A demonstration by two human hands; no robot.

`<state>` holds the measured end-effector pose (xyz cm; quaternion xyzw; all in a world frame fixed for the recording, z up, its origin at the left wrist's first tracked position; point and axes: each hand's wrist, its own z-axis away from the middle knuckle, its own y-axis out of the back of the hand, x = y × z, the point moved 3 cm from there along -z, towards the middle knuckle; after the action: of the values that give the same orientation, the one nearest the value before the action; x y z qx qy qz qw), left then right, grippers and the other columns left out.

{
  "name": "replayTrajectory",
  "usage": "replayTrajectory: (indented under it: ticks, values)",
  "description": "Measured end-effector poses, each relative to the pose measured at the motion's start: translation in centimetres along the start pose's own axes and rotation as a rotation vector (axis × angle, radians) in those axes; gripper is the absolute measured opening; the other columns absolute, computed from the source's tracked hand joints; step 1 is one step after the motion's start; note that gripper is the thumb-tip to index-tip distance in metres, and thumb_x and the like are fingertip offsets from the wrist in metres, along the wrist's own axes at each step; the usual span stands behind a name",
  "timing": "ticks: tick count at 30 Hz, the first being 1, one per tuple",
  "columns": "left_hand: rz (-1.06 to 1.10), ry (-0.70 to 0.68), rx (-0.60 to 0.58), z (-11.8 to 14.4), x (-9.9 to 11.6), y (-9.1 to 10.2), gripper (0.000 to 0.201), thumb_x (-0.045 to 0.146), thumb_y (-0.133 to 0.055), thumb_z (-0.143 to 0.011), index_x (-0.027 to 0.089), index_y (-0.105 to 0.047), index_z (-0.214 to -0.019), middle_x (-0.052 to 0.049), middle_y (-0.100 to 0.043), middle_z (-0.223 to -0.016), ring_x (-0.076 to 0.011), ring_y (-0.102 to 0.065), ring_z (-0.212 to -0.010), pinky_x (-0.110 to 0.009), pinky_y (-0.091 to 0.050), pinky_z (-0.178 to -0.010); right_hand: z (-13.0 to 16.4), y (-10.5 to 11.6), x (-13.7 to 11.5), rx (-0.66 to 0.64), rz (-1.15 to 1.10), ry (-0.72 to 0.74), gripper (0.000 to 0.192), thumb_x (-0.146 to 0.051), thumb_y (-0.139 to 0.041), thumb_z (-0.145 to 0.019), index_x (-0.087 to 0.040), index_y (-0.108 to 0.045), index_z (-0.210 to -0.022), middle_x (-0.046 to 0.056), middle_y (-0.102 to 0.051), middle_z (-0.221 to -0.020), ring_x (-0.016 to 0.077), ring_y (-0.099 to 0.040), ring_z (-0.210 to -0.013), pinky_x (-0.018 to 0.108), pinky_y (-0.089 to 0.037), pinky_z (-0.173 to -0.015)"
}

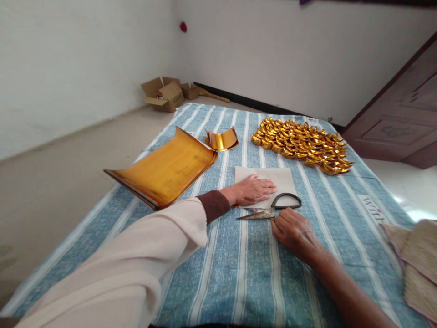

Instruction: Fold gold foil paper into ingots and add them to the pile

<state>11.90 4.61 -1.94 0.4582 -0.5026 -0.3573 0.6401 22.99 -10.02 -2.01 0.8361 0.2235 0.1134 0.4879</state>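
Head view: one pair of scissors [271, 213], one piece of pale paper [285, 178], one large stack of gold sheets [167, 166], one small stack of gold sheets [222, 140] and one dense group of folded gold pieces [300, 143], too many to count, lie on one striped cloth [223, 264]. My right hand [295, 231] grips the near handle of the scissors; the parted blades point left, along the paper's near edge. My left hand [254, 189] lies flat on the paper, just beyond the blades.
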Motion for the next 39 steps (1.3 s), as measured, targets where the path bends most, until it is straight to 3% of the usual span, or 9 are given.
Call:
replayTrajectory:
  ticks: [21,26,30,33,36,39]
  values:
    - [-0.003,-0.026,0.036,0.0,-0.3,-0.4,0.043,0.033,-0.031,-0.101,0.025,-0.045,-0.141,-0.005,-0.040,-0.152,-0.0207,-0.030,-0.142,-0.045,-0.015,-0.110,-1.4,0.3,-1.9,0.026,-0.041,0.003,0.033,-0.011,-0.047,-0.092,-0.020,-0.051,-0.061,0.001,-0.048,-0.061,0.0160,-0.042,-0.061,0.032,-0.029,-0.059]
    - [-0.005,-0.024,0.045,0.3,0.0,0.1,0.044,0.031,-0.032,-0.100,0.022,-0.045,-0.141,-0.006,-0.040,-0.152,-0.0220,-0.031,-0.142,-0.048,-0.016,-0.110,0.3,1.1,-2.0,0.030,-0.061,-0.047,0.031,-0.013,-0.049,-0.091,-0.020,-0.051,-0.061,0.001,-0.048,-0.061,0.0153,-0.045,-0.061,0.030,-0.032,-0.059]
    - [-0.042,-0.036,0.067,0.5,0.0,0.2,0.043,0.031,-0.032,-0.100,0.023,-0.045,-0.141,-0.007,-0.041,-0.151,-0.0221,-0.033,-0.141,-0.047,-0.017,-0.110,3.5,2.6,0.8,0.045,-0.045,-0.215,0.030,-0.018,-0.050,-0.092,-0.021,-0.053,-0.062,0.001,-0.050,-0.061,0.0148,-0.050,-0.061,0.028,-0.037,-0.061]
    - [-0.125,-0.057,0.096,0.5,-0.1,0.0,0.041,0.029,-0.034,-0.100,0.023,-0.048,-0.138,-0.008,-0.043,-0.150,-0.0225,-0.036,-0.139,-0.045,-0.020,-0.109,5.8,3.9,4.6,0.080,0.197,-0.463,0.028,-0.026,-0.047,-0.092,-0.020,-0.058,-0.067,0.004,-0.058,-0.065,0.0184,-0.057,-0.065,0.030,-0.040,-0.063]
    - [-0.227,-0.096,0.153,0.6,-0.1,0.0,0.036,0.027,-0.037,-0.100,0.021,-0.053,-0.132,-0.010,-0.048,-0.146,-0.0229,-0.041,-0.135,-0.042,-0.026,-0.105,7.2,4.7,8.8,-0.072,0.481,-0.807,0.031,-0.030,-0.046,-0.091,-0.019,-0.062,-0.068,0.009,-0.065,-0.072,0.0218,-0.061,-0.066,0.031,-0.036,-0.056]
    - [-0.294,-0.099,0.233,0.7,0.2,0.2,0.031,0.028,-0.041,-0.100,0.019,-0.059,-0.123,-0.012,-0.056,-0.138,-0.0246,-0.047,-0.130,-0.043,-0.031,-0.103,7.5,4.8,11.6,-0.228,0.557,-1.030,0.035,-0.029,-0.042,-0.092,-0.013,-0.068,-0.075,0.016,-0.070,-0.081,0.0262,-0.065,-0.070,0.033,-0.036,-0.056]
